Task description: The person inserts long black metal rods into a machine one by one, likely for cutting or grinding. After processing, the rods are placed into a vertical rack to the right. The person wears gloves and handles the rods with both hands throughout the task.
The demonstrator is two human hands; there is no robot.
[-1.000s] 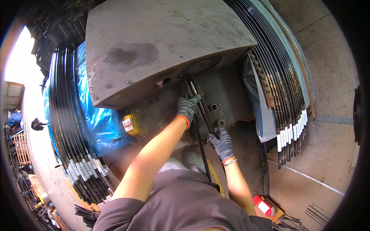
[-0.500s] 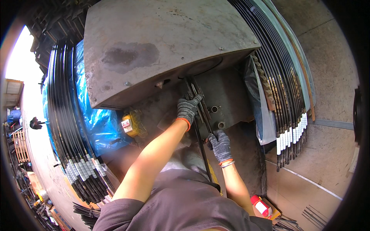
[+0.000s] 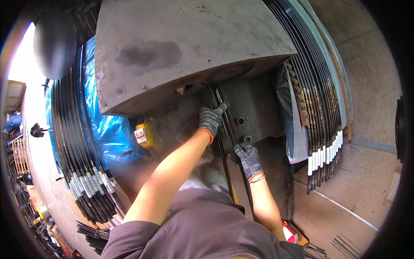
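Note:
Beneath the front edge of a large grey metal machine housing [image 3: 189, 39], both my hands are at work in grey knitted gloves with orange cuffs. My left hand [image 3: 212, 118] is closed round dark metal bars that come out from under the housing. Lower and to the right, my right hand [image 3: 249, 161] is wrapped round a long dark rod [image 3: 246, 187], which runs down past it towards my body. Another dark rod [image 3: 225, 166] slants down from below my left hand. A small metal ring [image 3: 241, 121] and a round metal piece [image 3: 248, 139] lie right of the bars.
Bundles of long black rods with white-wrapped ends stand left [image 3: 75, 142] and right [image 3: 317, 116]. Blue plastic sheeting [image 3: 110, 138] lies behind the left bundle. A yellow box-shaped object [image 3: 146, 136] sits under the housing's left side. A red-and-white container [image 3: 290, 233] is at lower right.
The rod in my right hand now extends below it towards my body, where none showed before. My right hand has shifted slightly. A blurred dark round shape has appeared at upper left.

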